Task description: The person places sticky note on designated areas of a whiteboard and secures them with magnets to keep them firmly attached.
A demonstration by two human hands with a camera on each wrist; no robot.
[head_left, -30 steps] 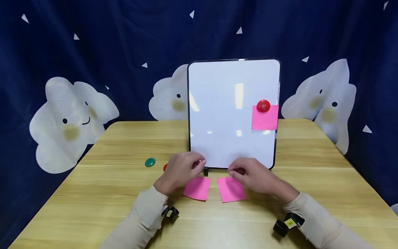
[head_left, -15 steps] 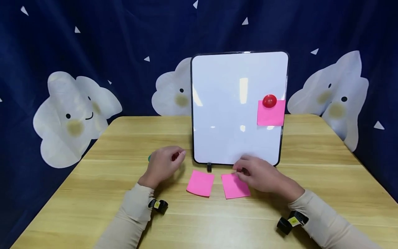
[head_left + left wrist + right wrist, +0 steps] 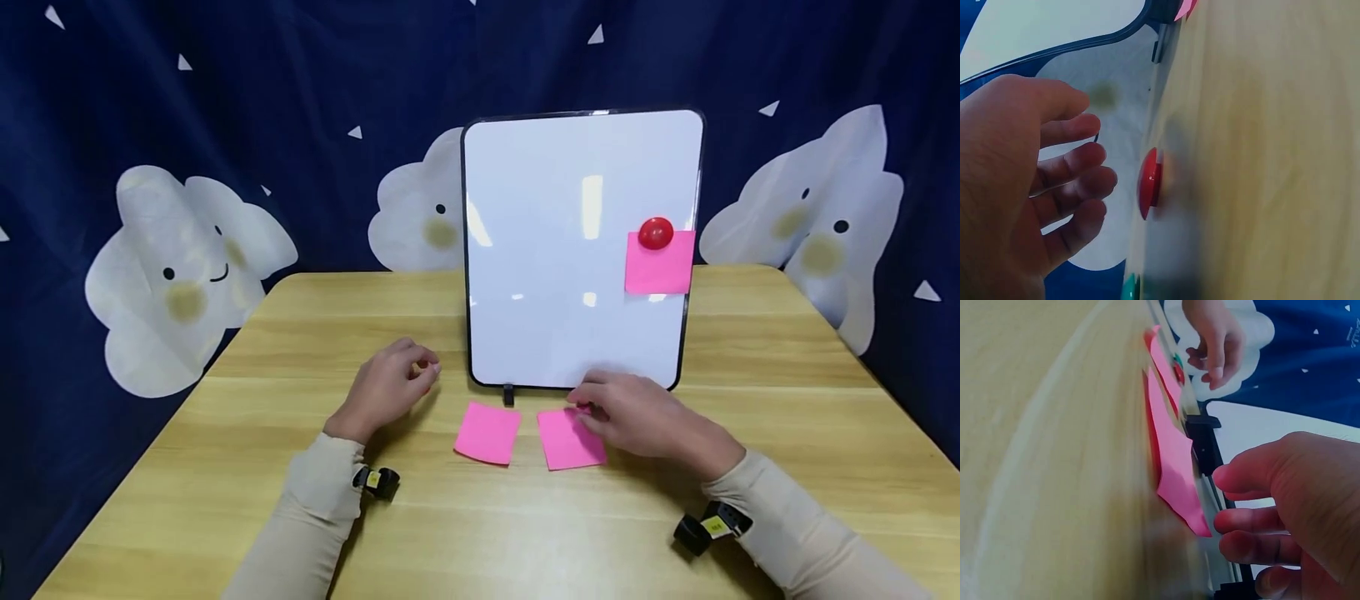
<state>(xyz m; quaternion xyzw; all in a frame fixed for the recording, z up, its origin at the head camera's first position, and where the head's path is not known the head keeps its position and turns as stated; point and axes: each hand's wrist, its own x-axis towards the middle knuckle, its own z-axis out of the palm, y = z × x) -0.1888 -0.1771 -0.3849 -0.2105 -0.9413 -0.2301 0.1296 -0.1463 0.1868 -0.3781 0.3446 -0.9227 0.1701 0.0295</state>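
My left hand [image 3: 384,387] hovers over the table left of the whiteboard, fingers loosely bent and holding nothing. In the left wrist view a red magnet [image 3: 1149,184] lies on the table just off its fingertips, with a green magnet [image 3: 1129,287] at the bottom edge. My right hand [image 3: 645,417] hangs above the right pink note [image 3: 572,442] near the board's lower edge, its fingers loosely bent around nothing. The left pink note [image 3: 487,433] lies beside it on the table. On the whiteboard [image 3: 555,250], a round red magnet [image 3: 656,233] sits over the top of another pink note [image 3: 660,271].
The whiteboard stands upright at the back of the wooden table [image 3: 480,533], with a small black foot [image 3: 508,395] at its lower edge. Behind hangs a dark blue curtain [image 3: 315,67] with white clouds and triangles.
My left hand has moved left, away from the left pink note and the board's foot, to above the magnets. The right hand stays near the right note. The head view has shifted slightly.
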